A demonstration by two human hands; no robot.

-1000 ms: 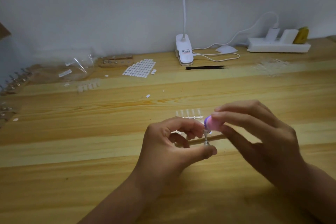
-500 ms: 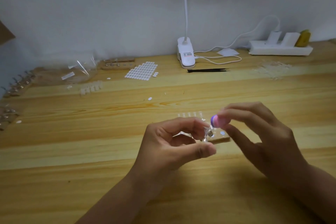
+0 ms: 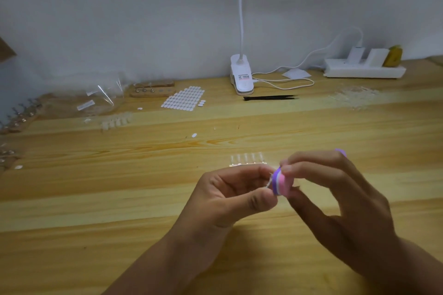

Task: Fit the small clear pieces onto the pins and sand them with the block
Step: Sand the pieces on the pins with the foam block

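Left hand [image 3: 230,196]: thumb and forefinger pinched on a thin metal pin [image 3: 270,181] (any clear piece on it is too small to tell). Right hand [image 3: 335,199]: fingers curled round a pink-and-purple block [image 3: 282,184], at 3 o'clock of the pin, touching it. Strip of clear pieces [image 3: 248,160]: on the table [image 3: 96,199], at 12 o'clock of both hands.

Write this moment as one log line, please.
phase: sanding | left hand: pinches pin | right hand: holds sanding block at pin

Clip lamp [image 3: 241,76], black tweezers [image 3: 271,97] and power strip [image 3: 364,70] sit rearward.
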